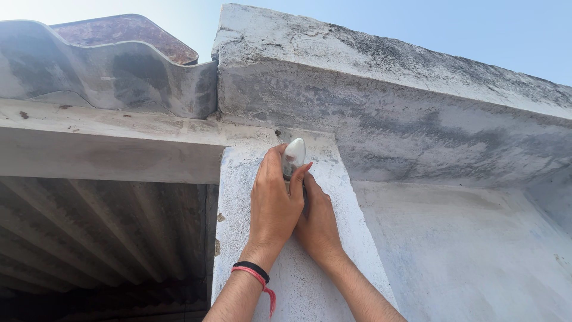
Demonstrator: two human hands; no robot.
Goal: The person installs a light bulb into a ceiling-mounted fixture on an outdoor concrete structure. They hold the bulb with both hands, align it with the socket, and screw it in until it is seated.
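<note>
A white, glossy bulb-shaped object [294, 156] sits at the centre of the frame. On the wrist just below centre are a black band [251, 269] and a red thread [257, 279]. The pillar [298, 280] is whitewashed with faint grey smudges. The concrete beam [393, 113] across the upper right is grey with dark sooty blotches. The corrugated roof sheet [113, 71] at upper left is grey with black stains, a rusty reddish-brown sheet [128, 33] behind it. The sky [476, 30] is pale blue.
</note>
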